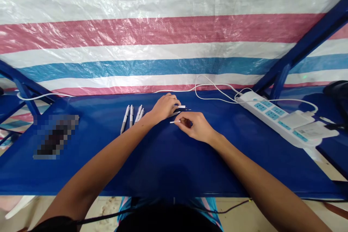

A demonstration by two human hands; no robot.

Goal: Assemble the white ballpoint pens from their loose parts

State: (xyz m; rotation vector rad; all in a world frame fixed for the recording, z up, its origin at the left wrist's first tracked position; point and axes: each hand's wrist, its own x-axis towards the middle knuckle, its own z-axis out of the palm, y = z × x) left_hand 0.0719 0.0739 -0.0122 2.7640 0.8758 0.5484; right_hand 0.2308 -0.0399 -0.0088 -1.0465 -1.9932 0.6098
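The left hand point(165, 108) curls at pen parts point(180, 107) on the counter point(174, 166), grip unclear; the right hand point(196, 126) pinches a slim white piece point(174, 121); apparently small-part handling, needing steady fingertips; pens point(131, 115) lie leftward.

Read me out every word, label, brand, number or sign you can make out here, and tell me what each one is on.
No text can be read.
White power adapter on the power strip: faint grey print, too small and blurred to read.
White-and-grey pens: no lettering can be made out.
Dark object at the left: pixelated, so any text is hidden.
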